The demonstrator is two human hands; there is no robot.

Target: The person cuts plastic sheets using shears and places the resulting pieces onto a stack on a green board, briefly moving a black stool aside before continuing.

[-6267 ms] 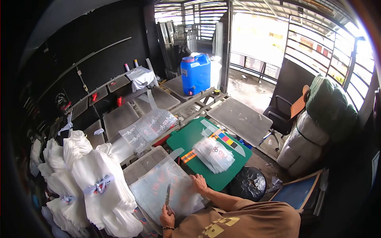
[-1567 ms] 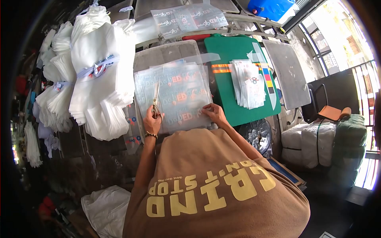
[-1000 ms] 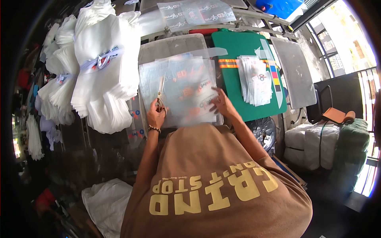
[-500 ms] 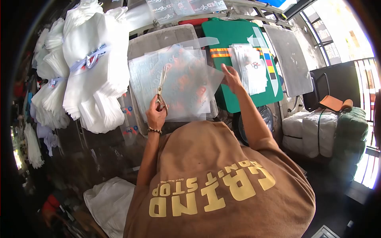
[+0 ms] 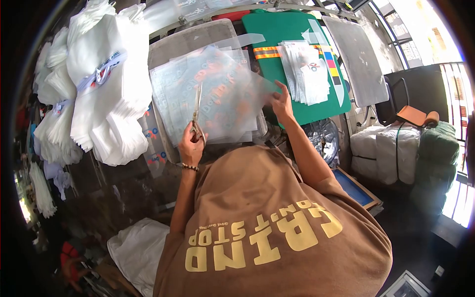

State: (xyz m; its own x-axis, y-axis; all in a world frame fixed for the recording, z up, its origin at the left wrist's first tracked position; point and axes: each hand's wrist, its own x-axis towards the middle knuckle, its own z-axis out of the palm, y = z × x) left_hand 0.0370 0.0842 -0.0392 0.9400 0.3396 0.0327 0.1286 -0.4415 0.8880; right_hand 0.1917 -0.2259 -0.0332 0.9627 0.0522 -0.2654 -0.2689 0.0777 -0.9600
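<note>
Item: printed film sheet (image 5: pixel 225 96), transparent, with orange and pale blue lettering, is held lifted and slightly bowed just beside the green mat (image 5: pixel 292 27), its near corner overlapping the mat's edge. Its mat-side edge is pinched by the right hand (image 5: pixel 281 103), fingers narrow and closed on the film. The scissors (image 5: pixel 197 111) are gripped by the left hand (image 5: pixel 192 146), which is closed through the handles. The blades point away from the person and lie across the sheet on the side away from the mat; whether they are parted cannot be told. Beneath the lifted sheet, a stack of like printed sheets (image 5: pixel 170 94) is laid on a grey tray (image 5: pixel 193 37), which abuts the mat. On the mat itself are noted a fanned pile of small cut prints (image 5: pixel 308 69), an orange-striped strip (image 5: pixel 265 51) at the edge nearest the tray, and a colour-block strip (image 5: pixel 331 64) beyond the pile. A bare grey board (image 5: pixel 358 59) is set against the mat's opposite side from the tray. Tied bundles of white bags (image 5: pixel 101 94) are heaped beyond the tray, well apart from the mat. Below the mat's near edge, a dark round bin (image 5: pixel 324 141) is seen; further out, a blue framed screen (image 5: pixel 356 193), wrapped white bales (image 5: pixel 388 158) and a chair (image 5: pixel 403 106) are recorded.
</note>
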